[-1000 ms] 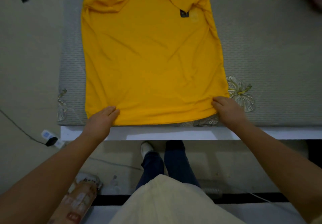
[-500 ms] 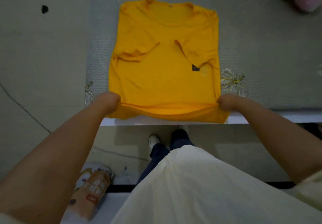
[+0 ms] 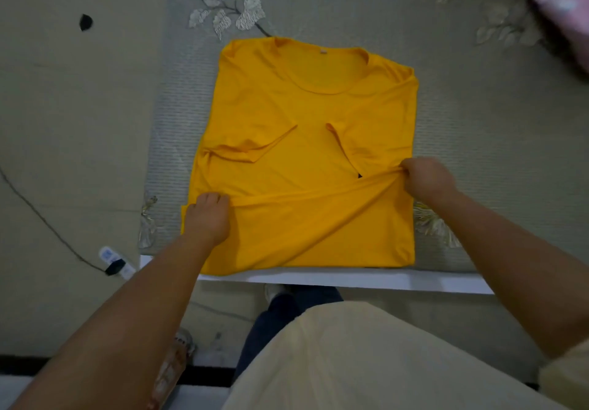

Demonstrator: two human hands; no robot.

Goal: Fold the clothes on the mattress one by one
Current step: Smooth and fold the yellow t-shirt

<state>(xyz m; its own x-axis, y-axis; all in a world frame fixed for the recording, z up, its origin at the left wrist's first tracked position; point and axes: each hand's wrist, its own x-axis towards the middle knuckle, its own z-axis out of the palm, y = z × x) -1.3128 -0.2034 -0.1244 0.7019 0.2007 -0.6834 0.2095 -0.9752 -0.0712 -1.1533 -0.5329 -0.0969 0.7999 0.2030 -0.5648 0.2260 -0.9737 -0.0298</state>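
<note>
The yellow T-shirt (image 3: 306,161) lies flat on the grey mattress (image 3: 478,154), in the middle of the view, with its collar at 12 o'clock and its lower part toward the near edge of the mattress at 6 o'clock. Both short sleeves are folded inward onto the chest, one at 9 o'clock and one at 3 o'clock from the shirt's middle. The lower part of the shirt is doubled up over the body, so the hem runs as a slanting line from the left hand (image 3: 208,218) up to the right hand (image 3: 428,178). The left hand is at 8 o'clock from the middle of the shirt; its grip is curled down on the hem corner, and the fingers pinch the cloth there. The right hand is at 3 o'clock, at the shirt's right side; its grip is closed around the other hem corner, with the fabric bunched under the fingers. A small dark label (image 3: 359,175) peeks out just above the hem, near the right hand. The mattress cover bears pale flower patterns (image 3: 229,7), seen at 12 o'clock beyond the collar. At 1 o'clock, in the far corner, lies a pink cloth (image 3: 561,4), well apart from the shirt. On the floor at 8 o'clock lies a white power strip (image 3: 114,261) with a dark cable (image 3: 38,215).
</note>
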